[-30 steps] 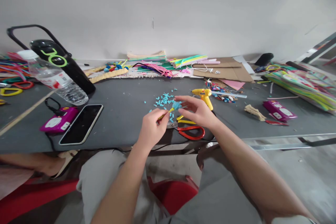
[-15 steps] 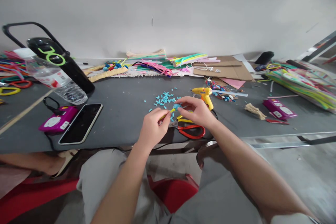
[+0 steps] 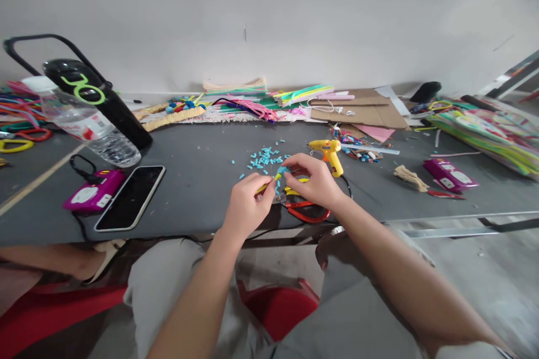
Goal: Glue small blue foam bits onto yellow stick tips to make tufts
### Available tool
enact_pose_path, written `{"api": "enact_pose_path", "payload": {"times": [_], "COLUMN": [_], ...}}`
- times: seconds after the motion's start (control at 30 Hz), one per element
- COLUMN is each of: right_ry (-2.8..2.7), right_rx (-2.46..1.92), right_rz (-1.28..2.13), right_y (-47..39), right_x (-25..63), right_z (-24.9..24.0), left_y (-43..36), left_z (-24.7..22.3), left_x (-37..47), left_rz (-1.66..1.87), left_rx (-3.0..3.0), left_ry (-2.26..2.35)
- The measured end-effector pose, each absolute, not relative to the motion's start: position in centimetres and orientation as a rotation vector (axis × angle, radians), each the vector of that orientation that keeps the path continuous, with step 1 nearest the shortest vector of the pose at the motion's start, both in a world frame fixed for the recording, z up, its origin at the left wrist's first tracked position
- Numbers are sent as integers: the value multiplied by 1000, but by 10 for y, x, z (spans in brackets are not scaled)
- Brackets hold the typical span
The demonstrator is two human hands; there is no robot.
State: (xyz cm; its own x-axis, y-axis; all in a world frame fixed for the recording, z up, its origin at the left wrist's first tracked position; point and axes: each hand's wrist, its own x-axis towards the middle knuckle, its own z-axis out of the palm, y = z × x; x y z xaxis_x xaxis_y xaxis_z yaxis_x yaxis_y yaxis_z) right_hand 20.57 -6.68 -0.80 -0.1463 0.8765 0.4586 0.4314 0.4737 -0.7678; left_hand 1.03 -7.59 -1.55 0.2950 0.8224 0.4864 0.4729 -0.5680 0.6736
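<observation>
My left hand (image 3: pixel 246 205) pinches a thin yellow stem (image 3: pixel 261 188), perhaps a pipe cleaner, between thumb and fingers. At the stem's tip sits a small fuzzy blue piece (image 3: pixel 283 170), and my right hand (image 3: pixel 314 176) closes its thumb and fingertips around that. Just beyond both hands lies a scatter of short blue fuzzy bits (image 3: pixel 265 158) on the grey table (image 3: pixel 197 179). Under my right hand are red-handled scissors (image 3: pixel 314 217) and a yellow-handled tool (image 3: pixel 295 192), both partly covered.
A yellow glue gun (image 3: pixel 330 151) with a glue stick lies right of the blue bits. To the left are a phone (image 3: pixel 130 199), purple power box (image 3: pixel 95 190), water bottle (image 3: pixel 92 129) and black flask (image 3: pixel 118 115). Pipe-cleaner bundles (image 3: pixel 301 95) and cardboard (image 3: pixel 366 109) line the wall.
Both hands stay nearly in place, holding the yellow stem and blue piece. My right fingers have drawn slightly lower and closer around the blue piece.
</observation>
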Motion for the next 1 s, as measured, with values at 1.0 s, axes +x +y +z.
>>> {"api": "enact_pose_path", "payload": {"times": [1.0], "right_ry": [-1737], "right_rx": [-1284], "right_rz": [834], "right_y": [-66], "right_x": [209], "right_z": [-6], "left_y": [-74], "left_z": [-18], "left_x": [10], "left_rz": [1141], "left_rx": [2202], "left_ry": [1164]}}
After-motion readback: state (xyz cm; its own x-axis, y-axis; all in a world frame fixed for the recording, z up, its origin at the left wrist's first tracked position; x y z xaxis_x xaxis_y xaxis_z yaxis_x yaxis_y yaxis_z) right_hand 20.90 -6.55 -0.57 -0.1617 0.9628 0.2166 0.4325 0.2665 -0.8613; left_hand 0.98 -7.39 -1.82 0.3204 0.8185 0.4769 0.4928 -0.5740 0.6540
